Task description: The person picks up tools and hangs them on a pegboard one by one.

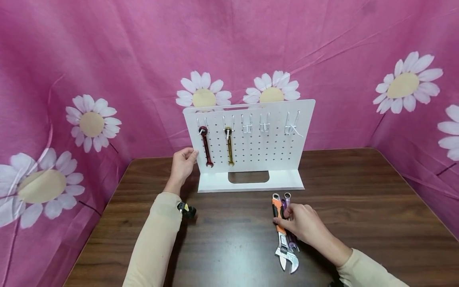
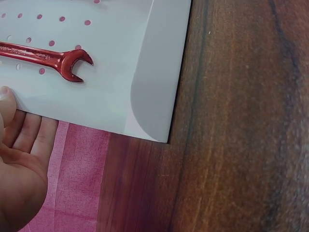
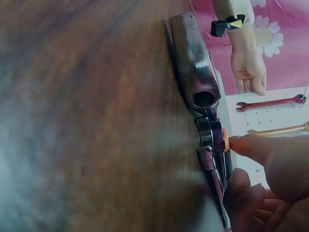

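My left hand [image 1: 183,164] grips the left edge of a white pegboard stand [image 1: 265,159], thumb in front and fingers behind. On the board, a red wrench [image 1: 206,147] and a gold wrench [image 1: 230,149] hang from hooks near that hand. In the left wrist view, the red wrench's open end [image 2: 72,65] lies above the fingers. My right hand [image 1: 309,223] pinches the orange handle of an adjustable wrench [image 1: 283,243] in front of the stand. Purple wrenches [image 1: 287,196] lie alongside it, partly hidden by the hand. The adjustable wrench's jaw end points towards me.
Bare wire hooks [image 1: 264,123] line the right part of the board. The stand rests towards the back of a brown wooden table [image 1: 143,231]. A pink curtain [image 1: 229,44] with white flowers surrounds the table's back and sides.
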{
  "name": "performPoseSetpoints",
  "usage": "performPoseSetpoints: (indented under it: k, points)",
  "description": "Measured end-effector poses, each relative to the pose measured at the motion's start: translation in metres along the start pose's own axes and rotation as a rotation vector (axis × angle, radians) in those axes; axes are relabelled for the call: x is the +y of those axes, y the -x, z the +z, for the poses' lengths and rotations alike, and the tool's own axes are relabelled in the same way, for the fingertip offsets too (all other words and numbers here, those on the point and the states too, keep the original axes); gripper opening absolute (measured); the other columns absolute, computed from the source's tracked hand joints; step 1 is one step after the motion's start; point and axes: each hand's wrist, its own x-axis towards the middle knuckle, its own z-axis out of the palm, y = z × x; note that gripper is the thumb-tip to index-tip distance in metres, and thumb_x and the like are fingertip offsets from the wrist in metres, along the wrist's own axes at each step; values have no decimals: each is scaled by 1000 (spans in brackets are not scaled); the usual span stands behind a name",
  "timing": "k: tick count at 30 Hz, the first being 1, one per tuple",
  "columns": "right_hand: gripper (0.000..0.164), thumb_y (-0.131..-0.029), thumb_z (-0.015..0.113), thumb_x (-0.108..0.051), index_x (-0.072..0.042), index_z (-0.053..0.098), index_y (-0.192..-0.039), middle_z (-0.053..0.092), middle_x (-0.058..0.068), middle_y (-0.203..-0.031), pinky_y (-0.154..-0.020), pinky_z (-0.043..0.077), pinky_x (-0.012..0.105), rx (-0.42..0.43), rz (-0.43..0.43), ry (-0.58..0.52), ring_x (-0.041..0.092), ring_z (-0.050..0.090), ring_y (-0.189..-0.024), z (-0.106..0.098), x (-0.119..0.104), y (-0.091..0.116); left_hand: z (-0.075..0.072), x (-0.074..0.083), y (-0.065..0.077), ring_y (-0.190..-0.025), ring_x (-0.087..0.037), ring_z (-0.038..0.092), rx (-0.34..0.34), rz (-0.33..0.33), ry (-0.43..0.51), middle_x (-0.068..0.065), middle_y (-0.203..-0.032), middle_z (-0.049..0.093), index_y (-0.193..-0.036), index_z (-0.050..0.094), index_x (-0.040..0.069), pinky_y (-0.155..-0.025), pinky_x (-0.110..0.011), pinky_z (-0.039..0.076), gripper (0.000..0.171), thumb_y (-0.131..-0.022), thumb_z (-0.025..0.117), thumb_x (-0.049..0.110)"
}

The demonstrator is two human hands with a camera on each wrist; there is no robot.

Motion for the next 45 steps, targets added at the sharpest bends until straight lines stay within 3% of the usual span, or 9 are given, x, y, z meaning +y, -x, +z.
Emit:
performPoseSetpoints:
  k: [4,7,13,17,19,24,31,41,45]
  points:
    - [36,-83,94,-33,-11,65,-78,49,-9,-59,-51,39,26,49,-36,-22,7,44,-53,4,6,1,-1,0,-1,-83,-5,71,-6,11,17,-10,-92,79,-115,74,-10,-90,-30,66,24,-109,66,13]
    - [34,-84,93,-33,-13,66,-79,49,-9,-58,-51,39,26,57,-37,-31,7,44,-54,4,6,2,-1,0,-2,-80,-2,69,-3,14,19,-12,-94,80,-116,74,-10,-90,-30,66,24,-109,66,12]
    - [37,-84,93,-39,-16,65,-78,48,-10,-58,-55,41,27,19,-9,57,8,45,-57,1,-2,2,-2,1,-2,-83,-4,71,-7,15,8,-24,-106,80,-118,73,-11,-96,-39,66,26,-109,66,13]
    - [48,-84,93,-40,-20,53,-67,40,-12,-56,-49,36,27,18,-31,120,10,42,-53,2,-4,0,-1,2,-1,-86,-6,72,-10,12,6,-25,-107,79,-118,74,-10,-98,-41,66,26,-109,66,14]
    - [56,-84,92,-41,-23,45,-60,35,-14,-54,-46,32,27,18,-47,142,8,39,-50,5,-1,-2,-1,3,0,-86,-6,72,-11,10,3,-25,-107,79,-118,74,-9,-96,-37,66,26,-109,66,14]
    - [58,-85,90,-38,-26,45,-51,36,-17,-49,-43,33,27,18,-81,129,6,39,-46,6,0,-5,0,3,0,-86,-7,71,-17,3,-1,-25,-107,79,-119,75,-8,-86,-21,64,26,-109,66,15]
    - [55,-79,88,-37,-27,40,-53,33,-19,-51,-44,27,27,103,-146,71,5,35,-48,19,14,-12,-1,2,0,-92,-11,74,-19,-6,-4,-27,-113,79,-120,74,-7,-93,-30,66,27,-110,65,15]
    - [39,-80,84,-35,-20,52,-66,46,-10,-56,-53,36,26,52,-16,82,13,46,-58,-10,-15,-9,-2,4,1,-104,-26,77,-28,-25,-16,-24,-109,79,-121,75,-5,-102,-43,64,28,-110,65,19]
    - [37,-82,85,-34,-20,53,-69,45,-12,-56,-53,35,25,88,-13,77,10,45,-57,-17,-19,-8,-2,4,0,-104,-26,77,-26,-24,-10,-22,-107,79,-120,75,-6,-100,-40,65,28,-110,65,18]
